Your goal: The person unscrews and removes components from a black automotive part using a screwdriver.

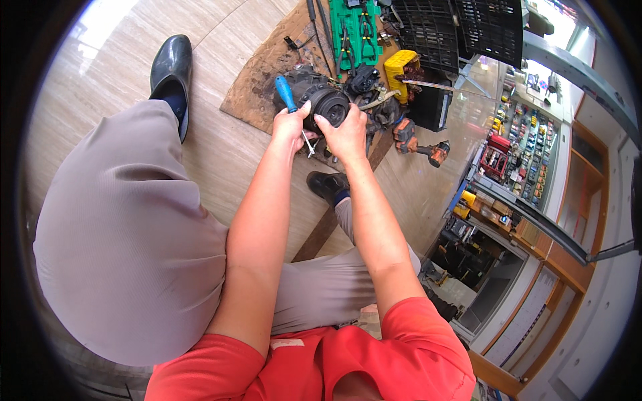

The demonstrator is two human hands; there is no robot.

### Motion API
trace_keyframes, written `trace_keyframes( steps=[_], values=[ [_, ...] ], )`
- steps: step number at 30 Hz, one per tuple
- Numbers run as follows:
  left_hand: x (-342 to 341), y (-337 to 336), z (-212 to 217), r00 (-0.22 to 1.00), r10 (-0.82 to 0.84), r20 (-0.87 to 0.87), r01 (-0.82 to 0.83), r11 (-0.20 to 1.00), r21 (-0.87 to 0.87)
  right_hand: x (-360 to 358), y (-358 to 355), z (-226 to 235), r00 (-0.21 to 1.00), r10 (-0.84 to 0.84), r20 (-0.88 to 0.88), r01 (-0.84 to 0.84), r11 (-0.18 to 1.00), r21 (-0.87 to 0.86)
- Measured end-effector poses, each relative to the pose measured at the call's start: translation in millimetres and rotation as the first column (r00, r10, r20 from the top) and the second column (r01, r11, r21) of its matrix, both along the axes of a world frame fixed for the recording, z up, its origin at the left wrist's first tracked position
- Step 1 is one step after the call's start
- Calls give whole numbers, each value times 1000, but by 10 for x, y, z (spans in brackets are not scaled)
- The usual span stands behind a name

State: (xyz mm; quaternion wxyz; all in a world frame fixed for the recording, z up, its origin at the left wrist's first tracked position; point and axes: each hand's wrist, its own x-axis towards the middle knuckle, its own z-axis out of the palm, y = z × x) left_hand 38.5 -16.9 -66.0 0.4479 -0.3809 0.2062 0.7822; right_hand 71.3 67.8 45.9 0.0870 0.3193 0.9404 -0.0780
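My left hand is closed round a screwdriver with a blue handle. The handle points away from me, and its thin shaft comes out below the fingers. The left thumb also touches the near left side of a black round part like a pulley, with rings round its hub. Gripping that part's near right side is my right hand, thumb on its face and fingers round its edge. Behind it lies a dark, dirty machine body, partly hidden by the pulley-like part and my hands.
A stained cardboard sheet lies under the parts. Beyond are a green tool case with pliers, a yellow container and black crates. An orange and black cordless drill lies to the right. Shelves of small goods stand farther right.
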Motion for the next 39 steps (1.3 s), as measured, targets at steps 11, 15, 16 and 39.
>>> trace_keyframes(
  steps=[11, 15, 16, 39],
  values=[
    [-19, -31, 31, 1000, -18, -10, 18, 1000, 10, -62, 42, 48, 1000, -18, 19, 19, 999, -26],
    [-21, -36, 50, 1000, -14, -6, 14, 1000, 20, -58, 43, 36, 1000, 8, -8, -9, 999, -46],
    [-20, -34, 50, 1000, -3, -2, 3, 1000, 31, -44, 41, 22, 1000, 7, -10, -8, 999, -36],
    [1, -2, -30, 996, -62, -63, 61, 998, -16, -119, 126, 65, 1000, 15, 15, -14, 996, -83]
  ],
)
